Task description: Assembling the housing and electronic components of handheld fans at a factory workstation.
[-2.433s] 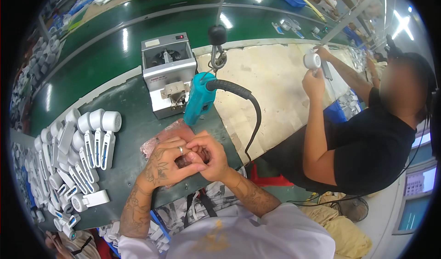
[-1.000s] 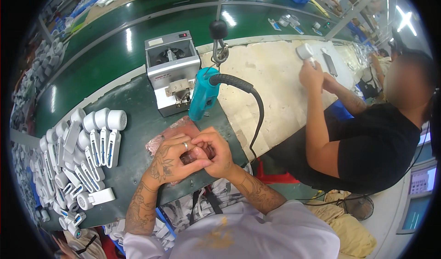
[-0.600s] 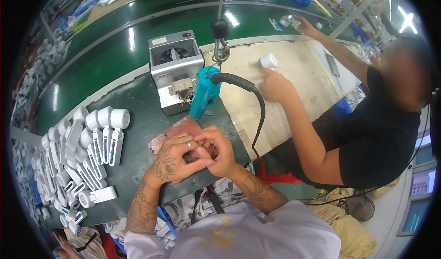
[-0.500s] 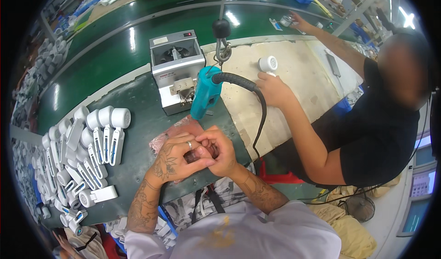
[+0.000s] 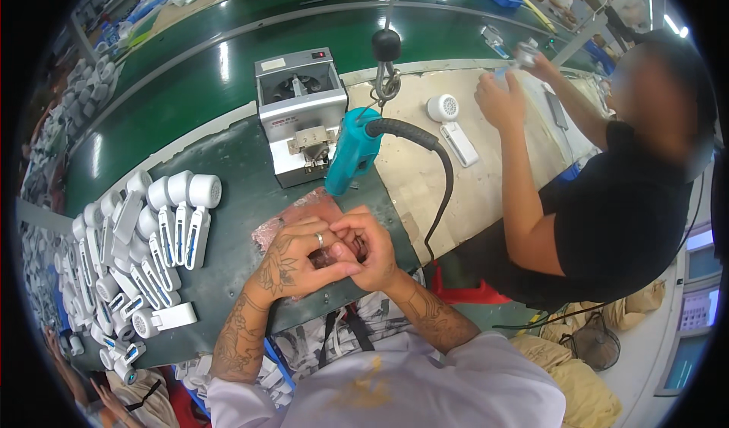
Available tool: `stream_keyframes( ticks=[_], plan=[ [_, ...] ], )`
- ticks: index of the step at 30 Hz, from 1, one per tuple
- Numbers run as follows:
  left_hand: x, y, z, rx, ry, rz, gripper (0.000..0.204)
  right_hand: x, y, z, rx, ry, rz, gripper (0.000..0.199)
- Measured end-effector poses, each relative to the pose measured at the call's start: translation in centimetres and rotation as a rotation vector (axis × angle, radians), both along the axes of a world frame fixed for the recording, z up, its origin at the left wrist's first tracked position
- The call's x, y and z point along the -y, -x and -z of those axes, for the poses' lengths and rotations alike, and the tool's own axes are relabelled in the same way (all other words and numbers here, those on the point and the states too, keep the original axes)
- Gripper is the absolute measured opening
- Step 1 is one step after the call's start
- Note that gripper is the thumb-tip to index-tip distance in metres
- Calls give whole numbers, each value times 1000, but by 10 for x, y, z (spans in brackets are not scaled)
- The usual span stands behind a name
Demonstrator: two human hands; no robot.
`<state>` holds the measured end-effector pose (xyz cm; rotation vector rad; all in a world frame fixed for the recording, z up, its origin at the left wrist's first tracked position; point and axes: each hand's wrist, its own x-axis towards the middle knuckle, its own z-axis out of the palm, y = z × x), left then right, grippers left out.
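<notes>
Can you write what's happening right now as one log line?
left hand and right hand: clasped over small hidden part | pink pad: under hands | teal screwdriver: hanging, untouched

My left hand (image 5: 292, 257) and right hand (image 5: 368, 250) sit pressed together over the pink pad (image 5: 292, 219) near the front edge of the desk (image 5: 235, 177). To my left, rows of white plastic parts (image 5: 152, 223) crowd the surface, leaving only a bare green strip between them and the pad. Straight ahead, the grey machine (image 5: 300, 113) and the hanging teal screwdriver (image 5: 353, 151) block the way. Its black cable (image 5: 440, 193) loops down just right of my right hand.
</notes>
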<state>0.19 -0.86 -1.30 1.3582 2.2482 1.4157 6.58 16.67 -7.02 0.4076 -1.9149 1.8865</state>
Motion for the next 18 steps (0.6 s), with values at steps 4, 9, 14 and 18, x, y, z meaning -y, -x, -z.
stream_keyframes(
  ticks=[4,9,14,18],
  plan=[
    [-2,0,-4,8,29,-5,37,-1,1,-1,-4,16,11,23],
    [0,0,-1,-1,25,-5,36,-3,-1,3,-5,-44,-9,23],
    [-4,-1,2,-34,-37,-44,38,0,-2,-5,17,-18,17,22],
    [-4,0,3,-31,-27,-42,37,-5,-2,2,8,-63,-66,22]
  ],
)
